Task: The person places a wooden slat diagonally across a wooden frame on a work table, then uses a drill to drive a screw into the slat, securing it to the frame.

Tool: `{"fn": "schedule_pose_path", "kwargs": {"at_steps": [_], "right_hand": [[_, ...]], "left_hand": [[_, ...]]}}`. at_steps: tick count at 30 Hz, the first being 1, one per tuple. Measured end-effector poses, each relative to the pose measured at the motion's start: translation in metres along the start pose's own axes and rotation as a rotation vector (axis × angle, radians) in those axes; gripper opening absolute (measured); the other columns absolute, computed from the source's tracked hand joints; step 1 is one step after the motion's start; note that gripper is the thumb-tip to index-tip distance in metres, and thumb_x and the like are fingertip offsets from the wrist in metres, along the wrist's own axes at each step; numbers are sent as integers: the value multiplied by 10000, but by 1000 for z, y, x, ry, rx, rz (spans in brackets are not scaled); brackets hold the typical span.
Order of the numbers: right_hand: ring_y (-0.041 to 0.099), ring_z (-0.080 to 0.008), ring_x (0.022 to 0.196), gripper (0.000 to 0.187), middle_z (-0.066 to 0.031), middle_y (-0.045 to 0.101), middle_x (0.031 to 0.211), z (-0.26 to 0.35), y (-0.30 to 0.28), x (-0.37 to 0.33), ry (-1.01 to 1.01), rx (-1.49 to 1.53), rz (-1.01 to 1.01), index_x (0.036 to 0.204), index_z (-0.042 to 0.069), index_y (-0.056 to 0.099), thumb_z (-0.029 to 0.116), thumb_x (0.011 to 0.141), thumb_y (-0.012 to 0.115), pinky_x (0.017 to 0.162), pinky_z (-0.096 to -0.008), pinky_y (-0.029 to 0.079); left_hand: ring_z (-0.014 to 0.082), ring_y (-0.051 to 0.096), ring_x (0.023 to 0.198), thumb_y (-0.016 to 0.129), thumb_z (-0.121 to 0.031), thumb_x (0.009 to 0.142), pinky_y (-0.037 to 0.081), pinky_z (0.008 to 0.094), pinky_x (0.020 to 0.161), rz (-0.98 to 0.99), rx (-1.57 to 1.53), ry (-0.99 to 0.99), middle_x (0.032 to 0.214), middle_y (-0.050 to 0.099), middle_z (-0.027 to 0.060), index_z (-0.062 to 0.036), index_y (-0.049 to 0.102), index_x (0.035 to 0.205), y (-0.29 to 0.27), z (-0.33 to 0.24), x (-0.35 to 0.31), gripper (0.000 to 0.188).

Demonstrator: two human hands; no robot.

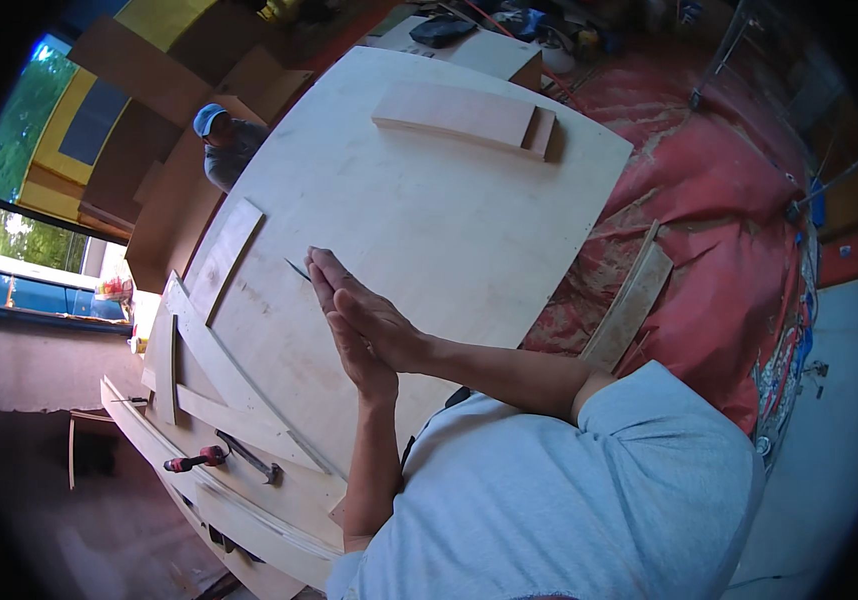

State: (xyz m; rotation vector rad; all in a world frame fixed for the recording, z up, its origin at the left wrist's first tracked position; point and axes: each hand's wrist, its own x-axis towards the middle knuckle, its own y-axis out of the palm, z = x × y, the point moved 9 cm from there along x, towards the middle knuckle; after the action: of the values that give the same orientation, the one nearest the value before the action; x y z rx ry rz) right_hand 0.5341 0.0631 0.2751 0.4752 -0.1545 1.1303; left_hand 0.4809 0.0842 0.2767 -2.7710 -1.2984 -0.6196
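Note:
My left hand (353, 352) and my right hand (377, 322) are pressed palm to palm above a large pale plywood sheet (429, 250). The right hand's fingers lie straight and flat against the left. A thin, dark, pointed stick (296, 269) pokes out beside the left fingers; the rest of it is hidden, and I cannot tell its exact kind. Most of the left palm is covered by the right hand.
Stacked boards (459, 115) lie on the sheet's far side. Loose strips (234, 370), a hammer (252, 460) and a red and black tool (195, 459) lie at left. Another person (227, 145) is at the far left edge. Red sheeting (709, 250) covers the floor at right.

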Motion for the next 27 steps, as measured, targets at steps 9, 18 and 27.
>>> {"fn": "schedule_pose_path", "kwargs": {"at_steps": [9, 18, 27], "right_hand": [[310, -255, 1525, 656, -161, 379, 1618, 5, -13, -13, -40, 182, -142, 1534, -28, 410, 470, 1107, 410, 1245, -360, 234], [383, -254, 1482, 612, -160, 454, 1567, 6, -17, -32, -34, 145, -179, 1505, -16, 459, 446, 1105, 438, 1218, -354, 291], [428, -247, 1446, 588, -166, 492, 1530, 16, -17, -49, -21, 42, -221, 1476, -34, 480, 424, 1110, 434, 1189, -337, 325]], "left_hand": [[279, 285, 1531, 292, -387, 1122, 246, 419, 1240, -43, 112, -20, 1654, 311, 159, 0, 288, 1603, 7, -6, -10, 617], [269, 374, 1486, 274, -352, 1131, 311, 399, 1210, -77, 134, -41, 1612, 384, 156, 4, 308, 1594, 9, -9, -29, 585], [266, 406, 1459, 276, -333, 1130, 334, 395, 1193, -109, 143, -24, 1588, 413, 158, 11, 332, 1580, 9, -13, -42, 569]]}}
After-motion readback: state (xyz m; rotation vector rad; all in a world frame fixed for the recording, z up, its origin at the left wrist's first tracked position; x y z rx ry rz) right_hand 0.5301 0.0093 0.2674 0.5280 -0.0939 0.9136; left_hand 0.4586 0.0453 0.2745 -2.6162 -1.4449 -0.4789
